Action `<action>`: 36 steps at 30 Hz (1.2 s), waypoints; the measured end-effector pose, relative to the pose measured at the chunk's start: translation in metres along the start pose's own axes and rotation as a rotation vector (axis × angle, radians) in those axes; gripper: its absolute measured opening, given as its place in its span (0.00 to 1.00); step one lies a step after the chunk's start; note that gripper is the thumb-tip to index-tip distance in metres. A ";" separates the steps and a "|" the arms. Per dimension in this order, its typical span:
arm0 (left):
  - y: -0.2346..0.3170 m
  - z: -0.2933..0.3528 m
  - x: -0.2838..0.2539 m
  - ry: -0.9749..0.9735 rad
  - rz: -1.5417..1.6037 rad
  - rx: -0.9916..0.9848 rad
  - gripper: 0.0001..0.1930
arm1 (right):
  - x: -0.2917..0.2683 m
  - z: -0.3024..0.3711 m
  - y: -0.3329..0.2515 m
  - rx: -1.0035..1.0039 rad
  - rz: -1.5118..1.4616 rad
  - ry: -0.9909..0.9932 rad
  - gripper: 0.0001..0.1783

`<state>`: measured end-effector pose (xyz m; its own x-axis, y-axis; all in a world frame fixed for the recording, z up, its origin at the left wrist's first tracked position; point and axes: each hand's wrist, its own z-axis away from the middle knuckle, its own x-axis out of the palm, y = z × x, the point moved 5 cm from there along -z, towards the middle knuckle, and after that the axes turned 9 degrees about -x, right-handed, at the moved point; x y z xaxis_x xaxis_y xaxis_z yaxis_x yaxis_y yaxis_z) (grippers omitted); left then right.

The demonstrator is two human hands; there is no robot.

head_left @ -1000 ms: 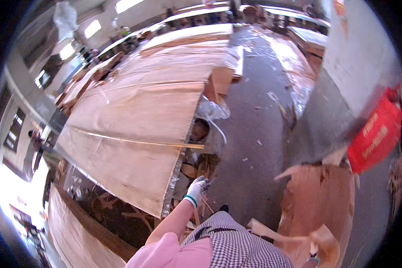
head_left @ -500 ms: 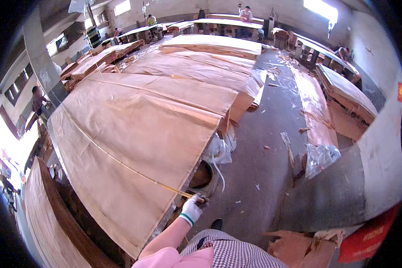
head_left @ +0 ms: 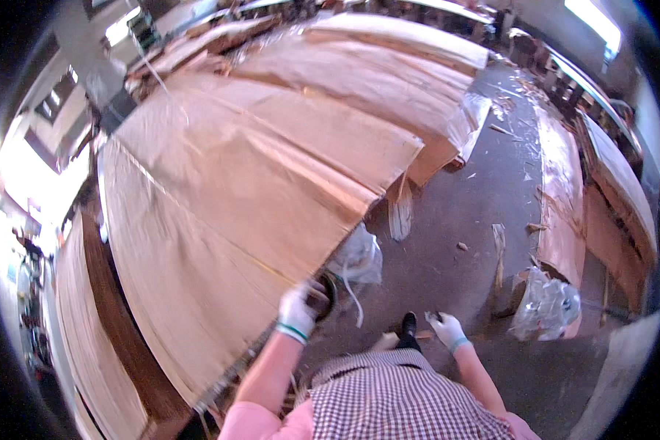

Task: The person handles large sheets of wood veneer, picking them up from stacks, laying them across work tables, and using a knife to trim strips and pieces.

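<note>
A white glove with a dark palm side and a green cuff band covers my left hand, which is closed round the near end of a long thin bamboo stick. The stick runs away to the upper left across a broad tan sheet that looks like wood veneer. Motion blurs the hand and the stick's near end. My right hand, gloved alike, hangs over the floor to the right of my dark shoe. Its dark fingertips look loosely bent and apart; I make out nothing held in them.
Below the sheet's right edge sit a round dark bucket and clear plastic wrap. More sheet stacks lie farther off. Crumpled plastic and scraps litter the floor at right. Another stack stands at far left.
My right hand has come into view at the lower right. The view has turned downward and shifted left. My left hand still grips the stick.
</note>
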<state>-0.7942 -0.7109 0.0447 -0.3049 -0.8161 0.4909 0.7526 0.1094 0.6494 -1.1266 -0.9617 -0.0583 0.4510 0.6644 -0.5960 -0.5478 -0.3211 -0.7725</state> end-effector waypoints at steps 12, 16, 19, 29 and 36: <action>-0.089 0.123 -0.141 0.750 0.765 0.305 0.13 | 0.069 -0.155 -0.098 0.119 -0.362 -0.804 0.15; -0.106 0.199 -0.198 0.957 0.959 0.585 0.14 | 0.102 -0.138 -0.123 0.185 -0.451 -0.917 0.15; -0.090 0.230 -0.227 1.167 0.869 0.705 0.11 | 0.114 -0.111 -0.160 0.088 -0.322 -1.029 0.16; -0.036 0.260 -0.368 0.989 1.129 0.609 0.11 | 0.230 -0.059 -0.324 -0.466 -0.306 -0.924 0.15; -0.025 0.266 -0.382 0.845 1.232 0.607 0.13 | 0.321 -0.056 -0.389 -0.780 0.183 -0.475 0.29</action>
<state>-0.8519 -0.2511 -0.0042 0.8276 -0.1076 0.5509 -0.1092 0.9319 0.3460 -0.7295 -0.6617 0.0384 -0.0258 0.7101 -0.7036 0.1245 -0.6961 -0.7071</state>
